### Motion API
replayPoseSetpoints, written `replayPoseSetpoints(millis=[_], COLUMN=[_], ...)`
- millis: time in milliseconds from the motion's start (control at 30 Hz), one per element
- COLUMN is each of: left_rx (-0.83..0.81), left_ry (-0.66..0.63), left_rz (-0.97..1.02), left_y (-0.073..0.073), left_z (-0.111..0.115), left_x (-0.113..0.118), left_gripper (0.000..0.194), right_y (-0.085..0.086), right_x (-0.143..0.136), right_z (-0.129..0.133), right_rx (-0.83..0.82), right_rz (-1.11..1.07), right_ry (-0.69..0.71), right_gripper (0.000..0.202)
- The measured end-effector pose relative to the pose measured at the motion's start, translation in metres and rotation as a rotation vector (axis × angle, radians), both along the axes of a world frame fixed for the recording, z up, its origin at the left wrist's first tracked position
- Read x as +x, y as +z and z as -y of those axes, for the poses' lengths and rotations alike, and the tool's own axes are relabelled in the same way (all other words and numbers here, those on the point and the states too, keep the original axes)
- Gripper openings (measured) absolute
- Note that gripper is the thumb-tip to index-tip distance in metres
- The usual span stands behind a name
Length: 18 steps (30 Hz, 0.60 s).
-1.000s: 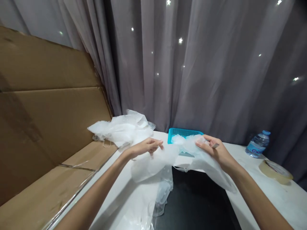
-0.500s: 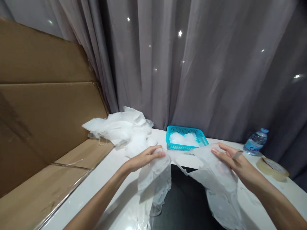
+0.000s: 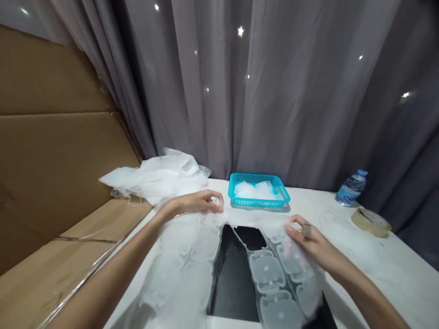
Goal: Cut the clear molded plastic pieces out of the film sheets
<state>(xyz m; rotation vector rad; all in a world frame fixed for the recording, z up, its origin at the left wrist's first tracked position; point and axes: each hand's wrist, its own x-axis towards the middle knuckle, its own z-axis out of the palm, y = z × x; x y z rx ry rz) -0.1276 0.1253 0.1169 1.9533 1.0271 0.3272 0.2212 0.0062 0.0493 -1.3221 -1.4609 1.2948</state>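
A translucent white plastic sheet with rounded square cells (image 3: 202,246) hangs spread between my hands over the table. My left hand (image 3: 202,201) is closed in a pinch at the sheet's far left edge. At the far right edge, my right hand (image 3: 305,235) pinches it between thumb and fingers, and a ring shows on one finger. Part of the sheet's middle is open, and a black flat panel (image 3: 235,278) shows through it on the white table. The cells on the right look flat and clear-edged; those on the left are blurred.
A blue plastic basket (image 3: 233,201) with white fluffy stuff stands at the back. Crumpled white plastic film (image 3: 164,176) lies at the back left, beside a big cardboard box (image 3: 58,160). A water bottle (image 3: 351,188) and a tape roll (image 3: 370,222) stand at right. Grey curtains (image 3: 212,91) hang behind.
Both hands have lowered the sheet and spread it out flatter, from hanging bunched folds to a wide span. The view has turned slightly right.
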Motion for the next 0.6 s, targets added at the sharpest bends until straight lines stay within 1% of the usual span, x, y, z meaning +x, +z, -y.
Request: replayPoseSetpoints(millis=[67,100,167,200,300,400,500,600], left_rx=[0.049,0.079,0.140,0.169,0.243,0.286,0.265,0.221], left_ry=[-0.015,-0.021,-0.033,-0.037,-0.038,-0.037,-0.060,-0.085], left_rz=[-0.042,-0.059,-0.089,-0.102,-0.150,-0.208,-0.255,-0.245], left_y=[-0.030,-0.043,-0.060,-0.065,-0.070,-0.072,-0.077,-0.081], left_z=[-0.013,-0.017,-0.021,-0.022,-0.018,-0.012,-0.009,-0.010], left_x=[0.001,0.001,0.002,0.002,0.004,0.010,0.017,0.021], left_gripper=[0.041,0.043,0.047,0.048,0.048,0.045,0.043,0.041], right_y=[-0.033,-0.047,-0.067,-0.072,-0.075,-0.076,-0.085,-0.092], right_x=[-0.003,-0.003,0.001,0.004,0.012,0.015,0.018,0.023], right_z=[-0.005,-0.007,-0.011,-0.012,-0.012,-0.013,-0.017,-0.022], right_rx=[0.016,0.034,0.046,0.056,0.095,0.129,0.147,0.145], right_rz=[0.058,0.113,0.230,0.277,0.386,0.445,0.450,0.482], right_ry=[0.018,0.024,0.061,0.082,0.085,0.079,0.122,0.148], right_gripper=[0.046,0.040,0.026,0.020,0.009,0.011,0.012,0.006])
